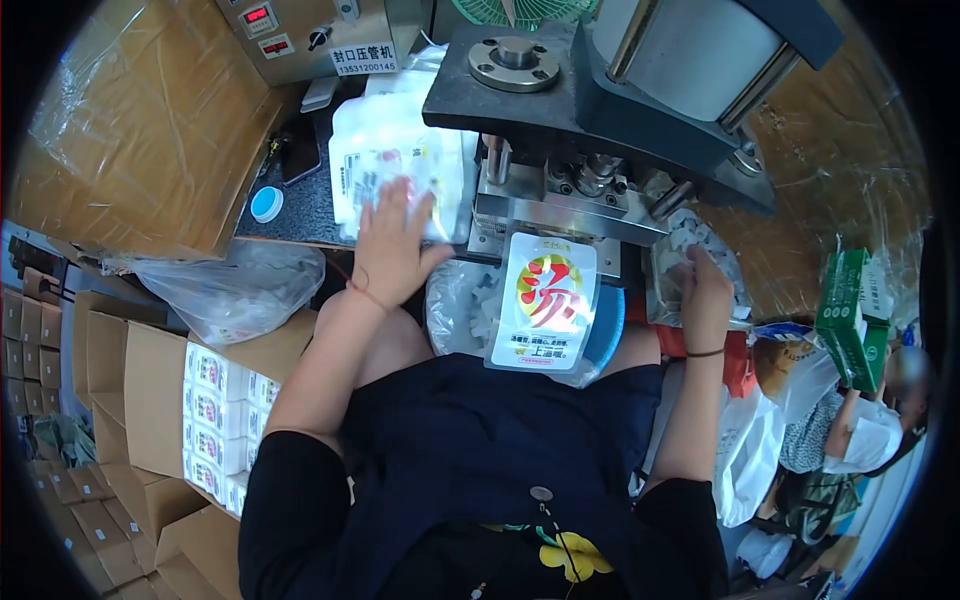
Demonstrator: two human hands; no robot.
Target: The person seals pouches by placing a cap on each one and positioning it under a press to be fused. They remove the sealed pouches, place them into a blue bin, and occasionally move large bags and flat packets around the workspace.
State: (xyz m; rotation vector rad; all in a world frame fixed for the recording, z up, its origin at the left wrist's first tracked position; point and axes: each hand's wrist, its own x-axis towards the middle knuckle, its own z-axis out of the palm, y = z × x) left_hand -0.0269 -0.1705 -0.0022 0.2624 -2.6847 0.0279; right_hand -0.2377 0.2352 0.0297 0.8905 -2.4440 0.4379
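Note:
My left hand (396,245) lies with fingers spread on a stack of white printed pouches (375,140) on the dark worktop. A printed pouch (545,300) with a red character on a yellow circle juts toward me from the metal press (570,212), and no hand touches it. Over on the right, my right hand (705,285) is at a clear plastic container (735,300) of small pale pieces beside the press. Its fingers are bent together, and what they may hold is too small to make out.
A blue-rimmed basin (612,335) with a plastic liner sits under the press. Cardboard boxes (150,400), one with packed pouches, stand at the left. A round blue-lidded container (266,204) is on the worktop. At far right is another person (875,435).

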